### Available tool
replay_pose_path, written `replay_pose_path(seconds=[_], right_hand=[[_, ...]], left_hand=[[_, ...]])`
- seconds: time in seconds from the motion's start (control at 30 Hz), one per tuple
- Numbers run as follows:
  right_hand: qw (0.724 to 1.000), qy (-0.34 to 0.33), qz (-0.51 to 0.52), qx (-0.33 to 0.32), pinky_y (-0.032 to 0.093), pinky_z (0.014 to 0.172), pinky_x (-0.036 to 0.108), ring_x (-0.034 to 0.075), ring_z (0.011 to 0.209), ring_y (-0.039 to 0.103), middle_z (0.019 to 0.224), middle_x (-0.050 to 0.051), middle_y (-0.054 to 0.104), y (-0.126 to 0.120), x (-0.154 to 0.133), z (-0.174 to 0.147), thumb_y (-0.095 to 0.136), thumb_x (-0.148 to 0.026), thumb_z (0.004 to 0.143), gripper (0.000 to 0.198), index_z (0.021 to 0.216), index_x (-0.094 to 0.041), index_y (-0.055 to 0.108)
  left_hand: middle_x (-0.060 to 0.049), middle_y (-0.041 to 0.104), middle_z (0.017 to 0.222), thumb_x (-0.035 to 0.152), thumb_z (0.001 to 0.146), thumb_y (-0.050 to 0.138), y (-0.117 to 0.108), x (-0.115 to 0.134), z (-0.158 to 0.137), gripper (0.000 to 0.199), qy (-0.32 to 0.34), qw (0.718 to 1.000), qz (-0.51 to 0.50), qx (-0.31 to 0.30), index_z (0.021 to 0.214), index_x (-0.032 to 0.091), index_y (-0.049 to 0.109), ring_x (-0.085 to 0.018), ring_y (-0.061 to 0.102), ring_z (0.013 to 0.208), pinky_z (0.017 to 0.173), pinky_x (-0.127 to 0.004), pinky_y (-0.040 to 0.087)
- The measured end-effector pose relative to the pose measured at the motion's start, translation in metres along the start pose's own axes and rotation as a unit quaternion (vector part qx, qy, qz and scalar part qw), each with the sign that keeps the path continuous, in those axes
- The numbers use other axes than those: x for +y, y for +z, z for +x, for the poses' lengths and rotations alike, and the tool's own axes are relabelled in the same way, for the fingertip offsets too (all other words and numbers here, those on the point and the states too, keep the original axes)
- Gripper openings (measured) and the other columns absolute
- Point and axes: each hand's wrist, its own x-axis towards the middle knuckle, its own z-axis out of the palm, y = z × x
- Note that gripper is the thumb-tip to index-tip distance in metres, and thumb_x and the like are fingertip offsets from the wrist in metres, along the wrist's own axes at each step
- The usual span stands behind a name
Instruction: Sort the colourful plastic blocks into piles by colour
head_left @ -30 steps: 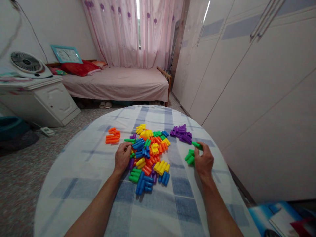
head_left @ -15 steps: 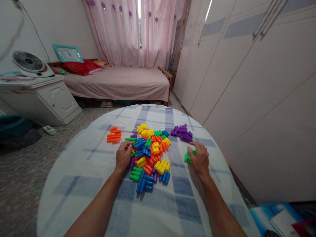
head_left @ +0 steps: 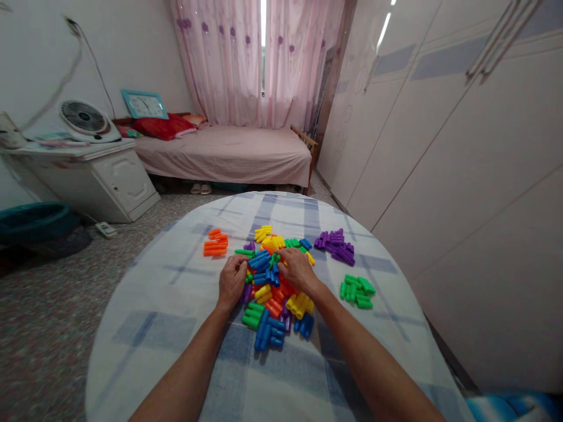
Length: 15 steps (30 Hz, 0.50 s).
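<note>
A mixed pile of plastic building blocks (head_left: 277,293), tube-shaped and joined in rows, lies mid-table in several colours. At its left edge my left hand (head_left: 232,282) rests with curled fingers, close to a blue block (head_left: 259,259) and a green block (head_left: 245,252); what its fingertips hold, if anything, is hidden. My right hand (head_left: 297,269) reaches over the pile from the right. Its thumb and forefinger are apart beside a small green block (head_left: 274,259); the other fingers are partly hidden. Green blocks (head_left: 356,291) form a separate group to the right.
Purple blocks (head_left: 335,246) are grouped at the back right and orange blocks (head_left: 215,243) at the back left. Yellow blocks (head_left: 263,232) lie behind the pile. A checked cloth (head_left: 176,328) covers the round table. A wardrobe (head_left: 475,234) stands along the right side.
My right hand has left the green group and moved left onto the mixed pile. The green group now lies uncovered. My left hand stays at the pile's edge; the view has shifted slightly.
</note>
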Motion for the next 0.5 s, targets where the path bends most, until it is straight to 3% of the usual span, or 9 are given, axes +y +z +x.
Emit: replay_pose_path(seconds=[0.23,0.37,0.5], right_hand=[[0.997,-0.004,-0.071,-0.042,0.041,0.08,0.036,0.025,0.099,0.053,0.108,0.009,0.06,0.005,0.005,0.014,0.059,-0.024,0.077,0.043,0.12,-0.029,0.058],[0.999,0.0,-0.049,-0.015,0.04,0.079,0.034,0.023,0.096,0.051,0.102,0.008,0.06,0.005,0.004,0.012,0.062,-0.027,0.076,0.027,0.102,-0.022,0.063],[0.999,0.014,0.025,0.039,0.04,0.078,0.032,0.02,0.088,0.054,0.092,0.005,0.063,0.002,0.001,0.001,0.056,-0.021,0.078,0.014,0.092,-0.019,0.061]], left_hand=[[-0.004,0.062,0.09,0.027,0.082,0.043,0.001,0.001,0.001,0.021,-0.004,1.0,0.0,0.001,0.083,0.02,0.063,-0.018,0.059,0.09,0.085,-0.032,0.046],[-0.004,0.062,0.09,0.028,0.082,0.043,0.001,0.002,0.0,0.021,0.0,1.0,0.005,0.001,0.084,0.019,0.063,-0.018,0.058,0.09,0.084,-0.032,0.045],[-0.005,0.062,0.092,0.028,0.082,0.043,0.0,0.002,0.0,0.022,0.002,1.0,0.006,0.0,0.084,0.019,0.063,-0.019,0.058,0.093,0.085,-0.031,0.045]])
